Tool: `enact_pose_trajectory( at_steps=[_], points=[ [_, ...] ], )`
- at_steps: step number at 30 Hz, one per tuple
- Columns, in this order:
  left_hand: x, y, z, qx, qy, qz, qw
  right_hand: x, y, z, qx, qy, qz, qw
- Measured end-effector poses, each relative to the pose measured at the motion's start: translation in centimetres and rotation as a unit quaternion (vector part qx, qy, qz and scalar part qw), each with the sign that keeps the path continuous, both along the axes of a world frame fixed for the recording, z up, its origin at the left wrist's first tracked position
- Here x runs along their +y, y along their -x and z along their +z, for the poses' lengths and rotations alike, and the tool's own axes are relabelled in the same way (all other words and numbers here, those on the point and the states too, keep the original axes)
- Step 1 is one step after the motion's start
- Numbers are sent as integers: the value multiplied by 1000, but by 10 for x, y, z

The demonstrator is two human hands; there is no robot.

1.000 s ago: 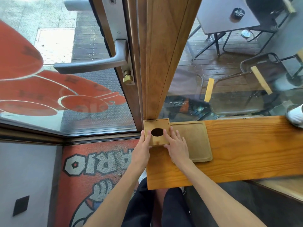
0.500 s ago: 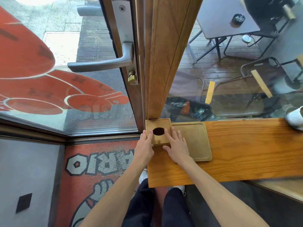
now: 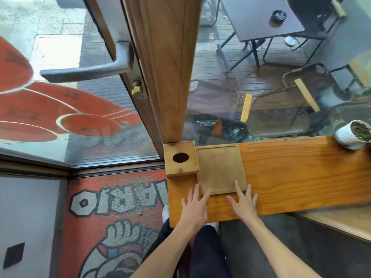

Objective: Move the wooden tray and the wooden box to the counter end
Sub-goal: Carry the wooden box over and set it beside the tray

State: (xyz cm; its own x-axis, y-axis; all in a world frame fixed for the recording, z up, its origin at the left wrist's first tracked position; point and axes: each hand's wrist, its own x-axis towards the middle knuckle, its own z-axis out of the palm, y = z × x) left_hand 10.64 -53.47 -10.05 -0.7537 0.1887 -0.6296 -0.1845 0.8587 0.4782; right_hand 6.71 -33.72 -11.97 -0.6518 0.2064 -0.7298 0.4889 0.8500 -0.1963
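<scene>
The wooden box (image 3: 180,159), square with an oval hole in its lid, stands in the far left corner of the wooden counter (image 3: 291,173), against the door post. Right beside it, touching its right side, lies the flat wooden tray (image 3: 220,168). My left hand (image 3: 194,205) rests flat on the counter with its fingertips at the tray's near left corner. My right hand (image 3: 244,202) lies flat too, fingers spread, fingertips reaching the tray's near right corner. Neither hand holds anything.
A white pot with a plant (image 3: 354,134) stands at the counter's far right. A wooden post (image 3: 170,77) and a window pane rise behind the counter. A glass door with a grey handle (image 3: 86,72) is to the left. The counter ends at the left by the box.
Both hands have let go of the wooden box and drawn back toward me, now flat at the tray's near edge. The box stays in the corner.
</scene>
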Motion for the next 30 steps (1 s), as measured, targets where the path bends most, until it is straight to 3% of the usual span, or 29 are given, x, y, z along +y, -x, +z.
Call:
enact_pose_trajectory(
  at_steps=[4, 21, 30],
  points=[
    [16, 0, -14, -53, 18, -24, 998, 6, 0, -4, 1, -19, 45, 999],
    [27, -11, -19, -33, 75, 14, 997, 21, 8, 0, -11, -33, 150, 988],
    [40, -29, 7, -55, 102, 99, 988, 50, 14, 23, -23, 50, 213, 976]
  ],
)
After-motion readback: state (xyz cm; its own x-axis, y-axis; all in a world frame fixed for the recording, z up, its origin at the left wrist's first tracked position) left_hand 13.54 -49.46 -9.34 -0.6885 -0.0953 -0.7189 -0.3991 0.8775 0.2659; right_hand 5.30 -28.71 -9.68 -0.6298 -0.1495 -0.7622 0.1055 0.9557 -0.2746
